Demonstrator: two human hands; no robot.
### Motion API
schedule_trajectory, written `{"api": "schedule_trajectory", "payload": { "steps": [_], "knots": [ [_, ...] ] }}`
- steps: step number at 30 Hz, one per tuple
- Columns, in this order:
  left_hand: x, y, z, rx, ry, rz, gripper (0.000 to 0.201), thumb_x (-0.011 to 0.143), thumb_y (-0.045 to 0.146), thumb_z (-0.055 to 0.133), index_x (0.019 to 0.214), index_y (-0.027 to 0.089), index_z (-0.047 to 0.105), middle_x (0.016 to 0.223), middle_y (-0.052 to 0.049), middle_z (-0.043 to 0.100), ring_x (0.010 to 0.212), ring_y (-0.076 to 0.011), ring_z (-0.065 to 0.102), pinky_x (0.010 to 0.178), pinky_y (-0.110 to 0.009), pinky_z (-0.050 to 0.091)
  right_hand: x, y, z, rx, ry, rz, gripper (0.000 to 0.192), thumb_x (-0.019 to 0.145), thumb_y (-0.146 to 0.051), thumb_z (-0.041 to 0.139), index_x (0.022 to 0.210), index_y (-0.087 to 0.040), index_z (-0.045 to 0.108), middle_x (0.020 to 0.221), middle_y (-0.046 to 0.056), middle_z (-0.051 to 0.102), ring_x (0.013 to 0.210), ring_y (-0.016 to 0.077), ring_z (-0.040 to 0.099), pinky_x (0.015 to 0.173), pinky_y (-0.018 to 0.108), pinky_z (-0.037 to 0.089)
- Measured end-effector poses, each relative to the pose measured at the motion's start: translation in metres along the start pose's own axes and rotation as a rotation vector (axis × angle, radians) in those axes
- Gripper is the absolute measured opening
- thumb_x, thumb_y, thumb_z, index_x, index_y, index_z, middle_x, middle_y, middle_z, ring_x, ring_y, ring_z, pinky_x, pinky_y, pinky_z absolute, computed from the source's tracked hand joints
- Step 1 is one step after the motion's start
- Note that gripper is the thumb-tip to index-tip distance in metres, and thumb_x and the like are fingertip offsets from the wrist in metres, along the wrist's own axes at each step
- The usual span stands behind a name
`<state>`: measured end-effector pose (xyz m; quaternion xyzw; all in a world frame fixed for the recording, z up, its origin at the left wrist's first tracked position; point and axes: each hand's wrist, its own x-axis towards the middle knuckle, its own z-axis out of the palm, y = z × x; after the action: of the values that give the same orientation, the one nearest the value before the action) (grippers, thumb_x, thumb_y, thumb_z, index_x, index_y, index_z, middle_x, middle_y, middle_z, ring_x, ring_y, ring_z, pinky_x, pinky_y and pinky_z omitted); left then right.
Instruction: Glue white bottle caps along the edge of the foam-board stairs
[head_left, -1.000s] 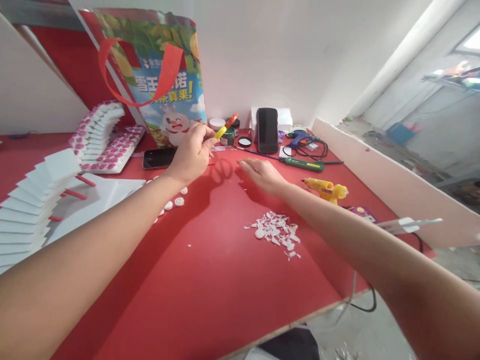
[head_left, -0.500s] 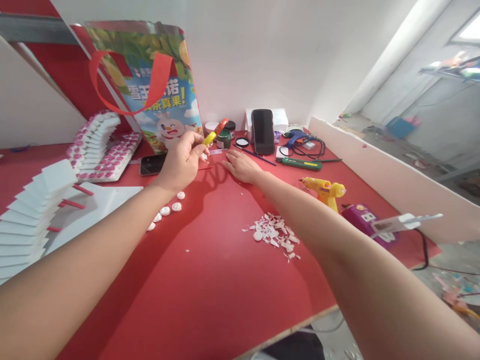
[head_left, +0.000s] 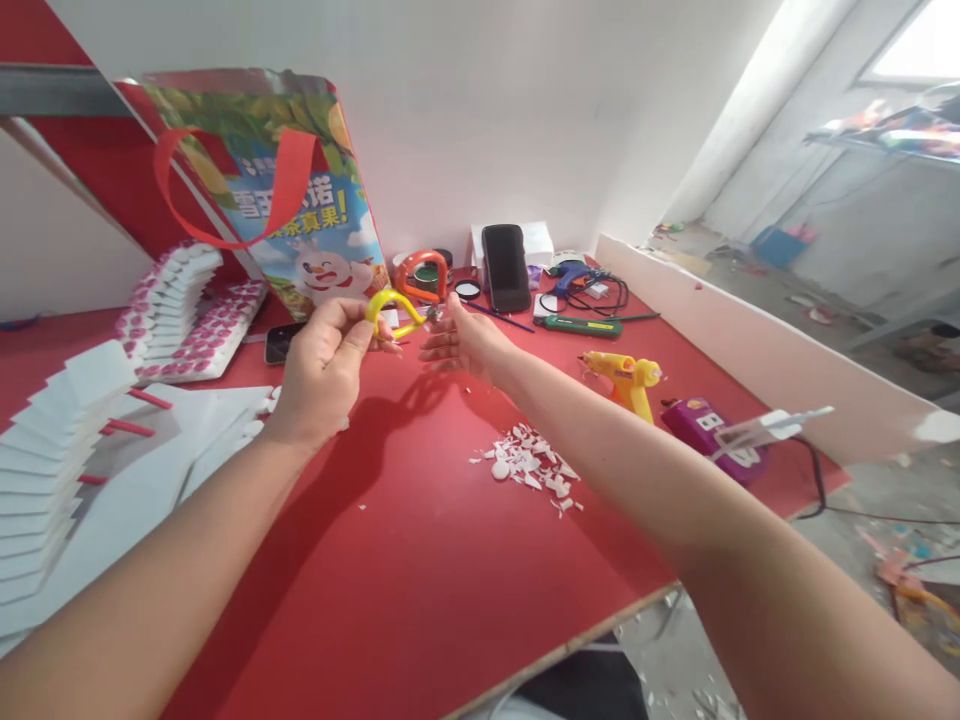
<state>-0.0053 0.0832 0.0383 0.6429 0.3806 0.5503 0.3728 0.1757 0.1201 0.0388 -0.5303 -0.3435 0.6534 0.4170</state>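
My left hand (head_left: 326,365) pinches the yellow loop of a pair of scissors (head_left: 411,327) whose other loop is orange. The loops stand apart, with a bit of metal showing where they meet. My right hand (head_left: 474,342) is beside that metal part, fingers stretched and thumb up, holding nothing. Whether its fingers touch the scissors I cannot tell, and the blades are mostly hidden. A phone (head_left: 279,343) lies flat behind my left hand. Small white pieces (head_left: 259,415) are partly hidden by my left wrist.
White scraps (head_left: 529,460) lie on the red table (head_left: 420,560). To the right are a yellow glue gun (head_left: 628,375), a purple box (head_left: 701,430) and a green-handled tool (head_left: 581,326). A gift bag (head_left: 300,200), stepped white models (head_left: 64,470) and an upright phone (head_left: 505,265) stand around.
My left hand has turned and come nearer, and the scissors' loops now show spread. My right hand has lifted off the table and turned on edge beside them. The view has shifted slightly.
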Motion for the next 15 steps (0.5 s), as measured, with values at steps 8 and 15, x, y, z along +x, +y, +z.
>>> {"api": "schedule_trajectory", "payload": {
  "steps": [8,15],
  "knots": [
    [-0.024,0.018,0.017,0.062,-0.056,0.023,0.016,0.100,0.039,0.058,0.097,0.023,0.060,0.094,-0.003,0.071,0.094,-0.0208,0.069,0.096,-0.041,0.054,-0.006,-0.005,0.008,0.074,0.040,0.070,0.050,0.109,-0.052,0.031,0.070,-0.022,0.040,0.049,-0.007,0.037,0.036,0.0062,0.033,0.034,0.015,0.024],
    [-0.031,0.010,0.025,0.119,-0.075,0.044,0.017,0.101,0.036,0.056,0.098,0.021,0.061,0.092,-0.003,0.069,0.091,-0.0198,0.067,0.092,-0.039,0.050,-0.010,-0.015,-0.001,0.050,-0.027,0.186,0.045,0.109,-0.037,0.033,0.066,-0.022,0.032,0.048,-0.009,0.029,0.035,0.0041,0.019,0.033,0.014,0.014]
  ]
}}
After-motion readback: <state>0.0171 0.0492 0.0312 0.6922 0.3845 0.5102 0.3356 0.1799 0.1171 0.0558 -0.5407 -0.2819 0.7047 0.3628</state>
